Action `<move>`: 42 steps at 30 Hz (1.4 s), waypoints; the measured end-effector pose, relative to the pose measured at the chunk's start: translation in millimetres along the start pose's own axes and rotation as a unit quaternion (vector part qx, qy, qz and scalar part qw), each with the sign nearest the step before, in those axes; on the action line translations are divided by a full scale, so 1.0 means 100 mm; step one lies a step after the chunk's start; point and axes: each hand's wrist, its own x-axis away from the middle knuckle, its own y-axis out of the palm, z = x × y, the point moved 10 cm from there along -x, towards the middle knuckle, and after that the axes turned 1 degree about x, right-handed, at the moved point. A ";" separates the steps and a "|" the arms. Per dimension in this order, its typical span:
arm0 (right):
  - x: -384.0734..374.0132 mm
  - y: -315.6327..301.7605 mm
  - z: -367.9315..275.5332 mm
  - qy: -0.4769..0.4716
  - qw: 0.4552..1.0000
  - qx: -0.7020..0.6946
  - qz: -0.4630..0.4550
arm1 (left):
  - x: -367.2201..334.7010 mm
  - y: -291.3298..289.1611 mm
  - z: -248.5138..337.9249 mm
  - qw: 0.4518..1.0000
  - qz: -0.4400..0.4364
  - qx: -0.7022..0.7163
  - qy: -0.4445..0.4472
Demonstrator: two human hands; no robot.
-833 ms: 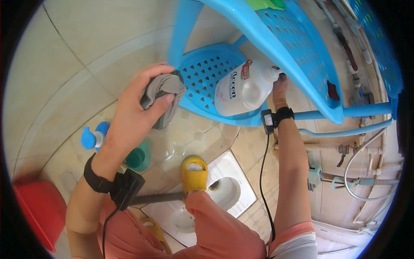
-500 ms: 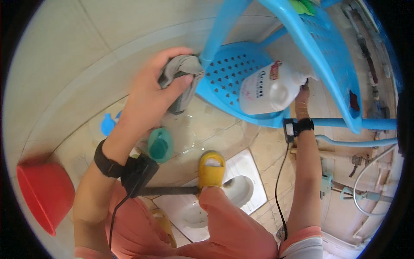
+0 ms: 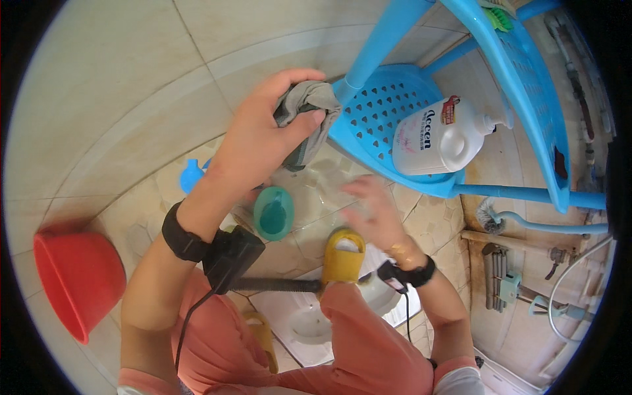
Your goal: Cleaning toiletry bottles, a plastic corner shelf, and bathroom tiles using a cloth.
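Cloth (image 3: pixel 316 140), one, gripped in left hand (image 3: pixel 263 135), right hand (image 3: pixel 378 214) spread, one white bottle (image 3: pixel 431 141)

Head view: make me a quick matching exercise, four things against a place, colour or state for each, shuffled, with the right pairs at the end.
1. Cloth
2. White bottle
3. Basin
4. Right hand

A. Red, at the picture's left
B. Blurred, near the yellow slipper
C. Gripped in the left hand
D. On the lower blue shelf

Pairs: 1-C, 2-D, 3-A, 4-B
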 end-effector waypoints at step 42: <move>-0.52 -1.45 0.42 0.101 0.946 0.139 0.276 | 0.12 0.14 -0.07 0.996 -0.013 0.060 -0.071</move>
